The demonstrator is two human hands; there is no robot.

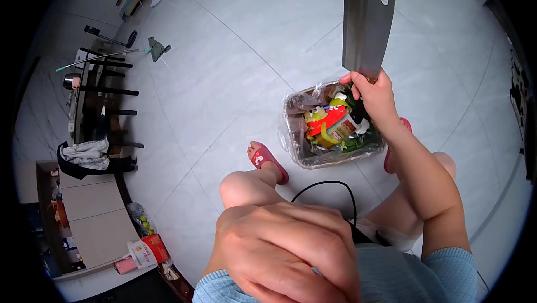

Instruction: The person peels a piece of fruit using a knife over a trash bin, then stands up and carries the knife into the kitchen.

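A wide cleaver [366, 29] is held upright by its handle in my right hand [376, 97], its broad grey blade pointing away from me. Below that hand stands a lined waste bin [297, 155] holding peels, green scraps and a red wrapper [329, 121]. My left hand [288, 247] is close to the camera, in front of my body, with its fingers curled. Whatever its fingers might hold is hidden behind the back of the hand.
My feet in red slippers [271, 163] flank the bin on the tiled floor. A black cable [330, 182] loops near my knees. To the left are chairs, a mop [158, 50], a cabinet [95, 213], a bag of green fruit [144, 222] and a red-and-white box [148, 251].
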